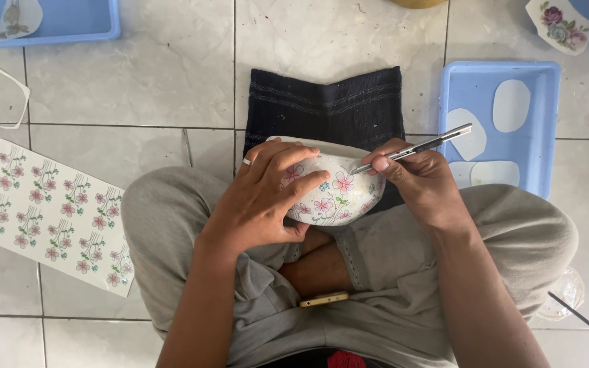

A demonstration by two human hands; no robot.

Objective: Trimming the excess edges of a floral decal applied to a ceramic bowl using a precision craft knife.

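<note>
**Pale floor tiles, a flowered bowl held in the lap**

Glossy pale floor tiles fill the view, and the person sits cross-legged on them in grey trousers. Just beyond the knees lies a dark folded cloth. The white bowl with pink flower decals sits tilted on its side between the knees, its rim facing away toward the cloth.

The left hand is spread wide over the bowl's left flank, fingers curled round the wall and the thumb under it, steadying it; a ring shows on one finger. The right hand pinches a slim metal-handled craft knife in a pen grip, fingers closed tight around the shaft, with the tip touching the bowl's surface near a pink flower.

To the right stands a blue plastic tray with pale oval paper pieces in it. On the left lies a decal sheet printed with rows of pink flowers, well apart from the hands. Another blue tray sits at the top left corner. A small gold-coloured flat object rests in the lap; what it is cannot be told
</note>
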